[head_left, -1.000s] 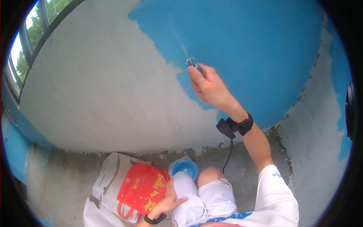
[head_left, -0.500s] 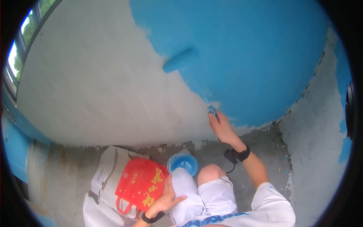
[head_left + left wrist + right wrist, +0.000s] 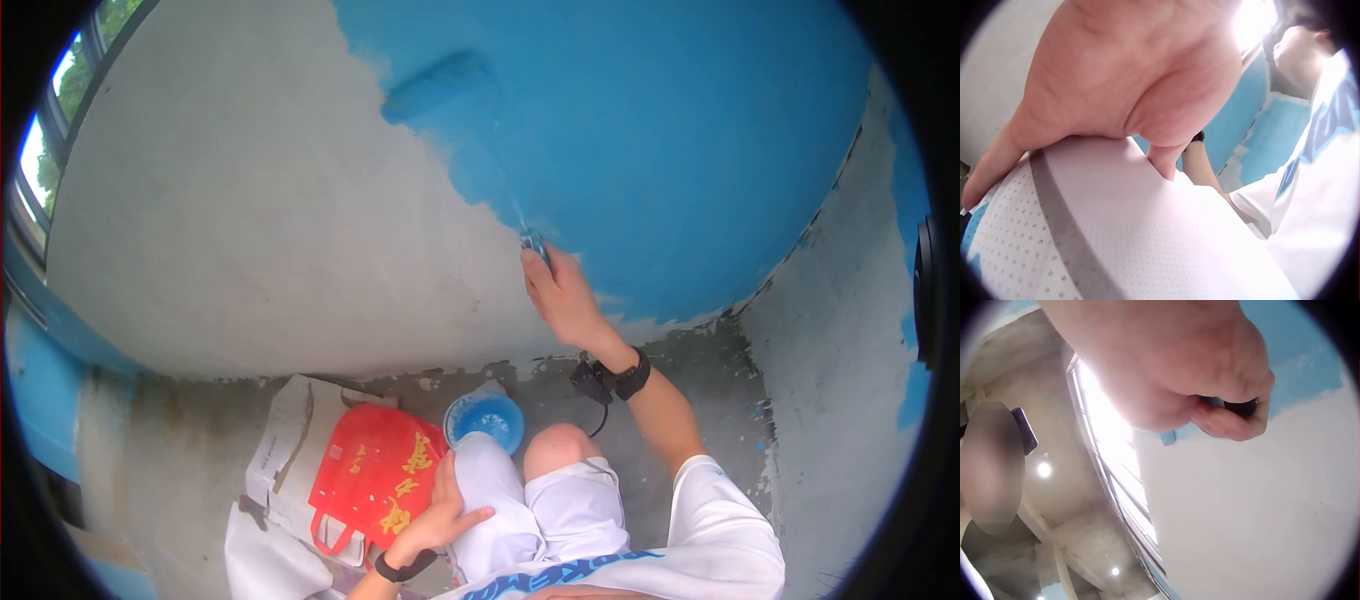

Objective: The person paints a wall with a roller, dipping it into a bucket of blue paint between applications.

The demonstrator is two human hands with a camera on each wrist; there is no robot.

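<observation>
In the head view my right hand (image 3: 568, 298) grips the handle of a paint roller (image 3: 437, 87). The blue, blurred roller sleeve lies against the wall, over the ragged border between blue paint (image 3: 650, 150) and bare pale wall (image 3: 230, 220). Curled fingers wrap the dark handle (image 3: 1244, 407) in the right wrist view. My left hand (image 3: 432, 520) rests on the left thigh, thumb spread, fingers along the leg. From the left wrist, that hand (image 3: 1129, 69) appears draped over the white shorts (image 3: 1135, 212), holding nothing.
A blue paint bucket (image 3: 485, 421) stands on the floor just beyond the left knee. Beside it lie a red bag (image 3: 375, 470) with yellow characters and flattened cardboard (image 3: 285, 440). A second wall (image 3: 820, 300) meets the painted one at right; a barred window (image 3: 60, 130) is at upper left.
The right hand went down and right along the wall, then back up and left a little, the roller moving with it. The left hand stays on the thigh.
</observation>
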